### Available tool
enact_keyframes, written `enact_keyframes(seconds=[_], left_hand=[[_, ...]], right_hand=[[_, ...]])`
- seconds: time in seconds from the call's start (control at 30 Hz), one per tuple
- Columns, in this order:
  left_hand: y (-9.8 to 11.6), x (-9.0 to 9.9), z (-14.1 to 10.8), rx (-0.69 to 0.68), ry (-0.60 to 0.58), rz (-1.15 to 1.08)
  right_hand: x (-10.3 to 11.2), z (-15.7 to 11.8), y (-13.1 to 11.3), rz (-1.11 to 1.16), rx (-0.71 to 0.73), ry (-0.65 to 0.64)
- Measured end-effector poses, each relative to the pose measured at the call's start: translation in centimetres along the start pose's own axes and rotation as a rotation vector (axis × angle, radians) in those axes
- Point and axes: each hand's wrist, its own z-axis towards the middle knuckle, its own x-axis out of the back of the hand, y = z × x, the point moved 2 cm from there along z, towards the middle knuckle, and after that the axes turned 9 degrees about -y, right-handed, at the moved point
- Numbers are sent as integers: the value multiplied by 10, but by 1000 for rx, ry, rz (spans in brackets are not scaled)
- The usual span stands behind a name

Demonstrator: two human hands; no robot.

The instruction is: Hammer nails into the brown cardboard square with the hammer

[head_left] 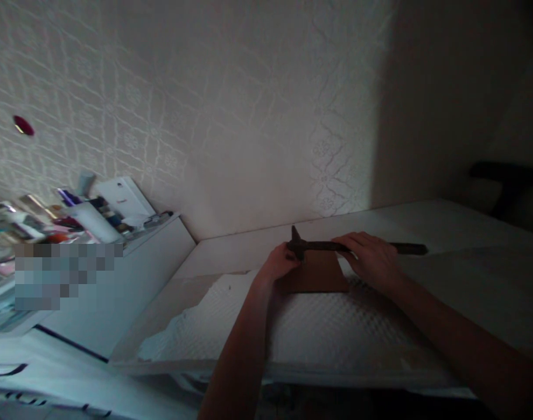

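A dark hammer (pixel 323 246) lies level above a brown board (pixel 321 277), its head toward the left and the end of its handle out to the right. My right hand (pixel 369 256) is wrapped round the middle of the handle. Close by the hammer head, my left hand (pixel 284 261) has its fingers pressed together at the board's left side; what they pinch, if anything, is too small and dark to name. The board rests on a white textured sheet (pixel 310 332) spread over a pale table (pixel 459 280).
On the left, a white cabinet (pixel 135 280) carries bottles, tubes and a white box (pixel 125 197). A patterned wall (pixel 249 116) rises behind the table. Something dark (pixel 507 175) stands at the far right. The table's front edge runs below my forearms.
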Motion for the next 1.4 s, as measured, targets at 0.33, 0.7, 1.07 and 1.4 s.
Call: enact_keyframes(seconds=[0.33,0.7,1.07,1.4], left_hand=[[0,-1,1,-8,-14,-39],[-2,-1,0,-2,-11,-78],[1,-1,-2,-23,-24,-103],[-1,-2,-1,-14,-28,-99]], right_hand=[[-1,-1,1,41,-27,-8],[-1,-1,2,72,-69,-16],[-1,-1,2,90,-98,-58],[0,-1,1,103,-80,-72]])
